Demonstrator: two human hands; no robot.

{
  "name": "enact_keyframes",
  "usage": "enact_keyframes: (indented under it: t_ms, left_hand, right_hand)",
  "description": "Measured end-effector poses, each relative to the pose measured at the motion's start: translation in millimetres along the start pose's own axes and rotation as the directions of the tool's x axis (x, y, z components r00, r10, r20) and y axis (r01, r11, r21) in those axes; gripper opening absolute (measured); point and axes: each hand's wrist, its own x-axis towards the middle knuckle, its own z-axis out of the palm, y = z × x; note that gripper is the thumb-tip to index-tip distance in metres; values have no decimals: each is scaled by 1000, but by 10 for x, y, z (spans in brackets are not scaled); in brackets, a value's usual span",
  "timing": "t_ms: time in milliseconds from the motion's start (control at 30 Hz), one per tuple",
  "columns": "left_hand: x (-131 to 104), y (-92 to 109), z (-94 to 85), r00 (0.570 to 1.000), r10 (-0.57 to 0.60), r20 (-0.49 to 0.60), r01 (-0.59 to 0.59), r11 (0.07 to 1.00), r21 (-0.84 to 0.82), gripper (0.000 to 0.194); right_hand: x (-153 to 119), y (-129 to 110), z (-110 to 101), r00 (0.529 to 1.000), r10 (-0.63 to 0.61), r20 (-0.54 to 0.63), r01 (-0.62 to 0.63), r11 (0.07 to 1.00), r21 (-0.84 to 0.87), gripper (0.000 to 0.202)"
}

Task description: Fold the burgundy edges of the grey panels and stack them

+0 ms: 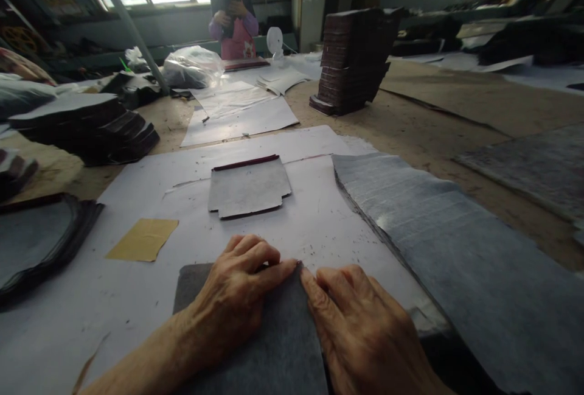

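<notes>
A dark grey sheet (287,328) with a rounded corner lies on white paper at the bottom centre. My left hand (246,285) rests on its top edge, fingers curled, the index fingertip at the sheet's upper right corner. Against that same corner, from the right, my right hand (360,316) presses its fingertips, the fingers bent together. The tips of both hands nearly meet there; whatever they pinch is too small to make out. Just beyond lies a grey notched piece (250,188) with a dark red strip along its far edge.
A yellow square (143,240) lies left on the white paper. Grey layered sheets (447,243) spread at right. Dark stacks stand at the back right (351,60) and left (86,127). A person (235,17) stands across the table, near a small white fan (274,41).
</notes>
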Motion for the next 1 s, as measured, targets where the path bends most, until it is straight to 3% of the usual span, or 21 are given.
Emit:
enact_keyframes:
  t_ms: [267,533,700,1000]
  left_hand:
    - [-10,10,11,1000,16,19,-16,1000,8,32]
    - [-11,43,17,999,23,22,-25,996,89,29]
    - [2,46,23,999,28,25,-30,994,101,28]
    - [-25,63,-3,1000,18,-16,-16,992,122,30]
  right_hand:
    - [-9,29,19,1000,-11,-1,11,1000,-12,33]
    - [-12,68,29,987,84,-135,-71,993,96,24]
    - [56,93,15,993,88,-76,-79,991,109,28]
    - [73,79,-11,998,-31,51,36,995,-94,34]
